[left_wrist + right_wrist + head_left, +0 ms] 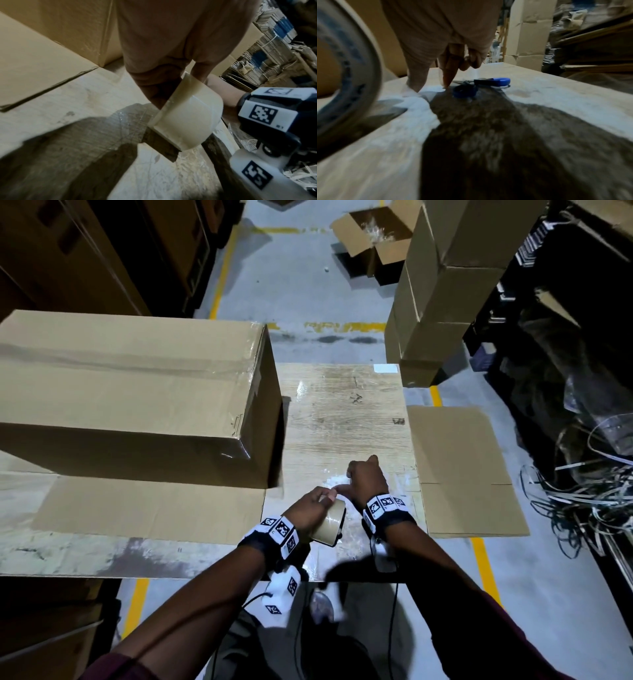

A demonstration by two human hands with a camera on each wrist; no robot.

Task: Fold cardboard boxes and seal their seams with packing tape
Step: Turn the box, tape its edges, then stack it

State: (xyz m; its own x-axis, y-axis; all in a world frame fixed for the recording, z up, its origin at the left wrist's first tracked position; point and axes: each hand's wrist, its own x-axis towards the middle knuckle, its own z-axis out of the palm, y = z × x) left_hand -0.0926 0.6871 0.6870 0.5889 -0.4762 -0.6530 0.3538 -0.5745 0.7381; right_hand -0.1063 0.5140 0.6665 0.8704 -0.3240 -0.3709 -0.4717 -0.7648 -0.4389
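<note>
My left hand (306, 508) grips a roll of tan packing tape (330, 523) just above the table's near edge; the roll (187, 117) stands on its rim. My right hand (366, 481) is right beside it, thumb and forefinger pointing down and pinching the pale free end of the tape (340, 489) against the table, the other fingers curled. In the right wrist view the fingertips (447, 82) touch the tabletop just short of blue-handled scissors (481, 85). A large closed cardboard box (137, 392) with tape along its top seam lies to the left.
The box rests on a flat cardboard sheet (147, 508). Another flat sheet (459, 467) overhangs the wooden table (342, 412) on the right. Stacked boxes (438, 285) and an open box (373, 234) stand on the floor beyond. Tangled strapping (582, 501) lies at right.
</note>
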